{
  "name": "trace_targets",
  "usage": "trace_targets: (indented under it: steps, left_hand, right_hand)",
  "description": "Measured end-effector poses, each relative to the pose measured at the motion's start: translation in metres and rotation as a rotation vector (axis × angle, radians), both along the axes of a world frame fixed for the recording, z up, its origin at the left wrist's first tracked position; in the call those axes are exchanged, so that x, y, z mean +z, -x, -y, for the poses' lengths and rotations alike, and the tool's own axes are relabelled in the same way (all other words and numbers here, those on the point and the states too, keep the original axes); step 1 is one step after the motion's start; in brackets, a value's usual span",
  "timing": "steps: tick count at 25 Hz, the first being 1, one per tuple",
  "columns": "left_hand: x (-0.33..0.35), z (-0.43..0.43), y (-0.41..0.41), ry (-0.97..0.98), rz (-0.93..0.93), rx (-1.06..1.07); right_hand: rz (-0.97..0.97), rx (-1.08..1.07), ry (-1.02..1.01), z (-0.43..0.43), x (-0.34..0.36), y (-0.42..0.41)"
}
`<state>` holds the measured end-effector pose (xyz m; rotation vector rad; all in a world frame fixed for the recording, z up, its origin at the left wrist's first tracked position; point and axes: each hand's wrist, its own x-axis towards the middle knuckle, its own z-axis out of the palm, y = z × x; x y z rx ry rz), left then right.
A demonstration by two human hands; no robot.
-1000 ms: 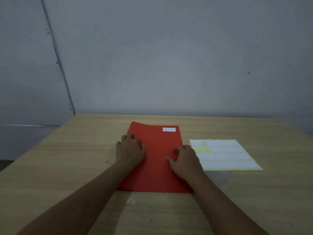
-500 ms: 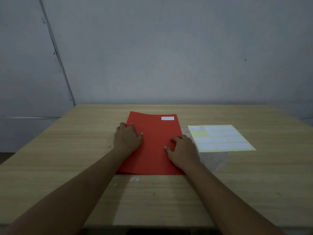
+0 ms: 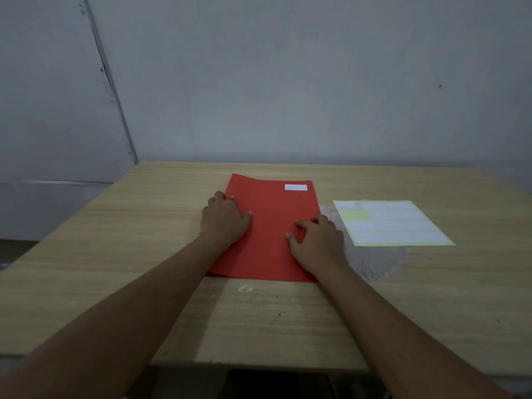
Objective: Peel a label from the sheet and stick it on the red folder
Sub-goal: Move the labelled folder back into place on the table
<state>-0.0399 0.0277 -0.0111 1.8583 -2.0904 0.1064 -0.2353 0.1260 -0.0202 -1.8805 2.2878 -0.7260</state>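
Right hand and left hand rest flat, grasping nothing, on the red folder, whose white label sits at its far right corner; label sheet lies just right of the right hand, on the tabletop.

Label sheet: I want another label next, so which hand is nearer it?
Right hand, on the red folder beside the label sheet; left hand is at the folder's far edge.

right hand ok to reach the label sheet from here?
Probably yes. The right hand rests on the folder's right edge, and the sheet lies flat just to its right, with only bare table between.
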Motion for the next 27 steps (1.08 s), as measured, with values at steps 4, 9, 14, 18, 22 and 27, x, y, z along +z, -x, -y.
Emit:
trace_targets:
  steps: [4, 9, 14, 18, 22, 27]
  left_hand:
    - [0.001, 0.01, -0.013, -0.03, 0.003, -0.005]
    - [0.002, 0.027, -0.039, -0.03, -0.017, 0.006]
    - [0.002, 0.045, -0.068, -0.036, 0.004, 0.042]
    - [0.004, 0.064, -0.102, -0.039, -0.002, 0.064]
    - [0.006, 0.086, -0.135, -0.061, -0.005, 0.103]
    - [0.006, 0.107, -0.167, -0.065, 0.011, 0.136]
  right_hand:
    - [-0.024, 0.001, -0.007, 0.01, 0.001, -0.009]
    - [-0.075, 0.023, 0.003, 0.03, 0.001, -0.032]
    - [-0.088, 0.054, 0.015, 0.055, 0.002, -0.06]
    - [-0.096, 0.075, 0.009, 0.079, 0.003, -0.091]
    - [-0.084, 0.095, 0.024, 0.106, 0.003, -0.124]
    - [-0.078, 0.12, 0.024, 0.133, 0.002, -0.154]
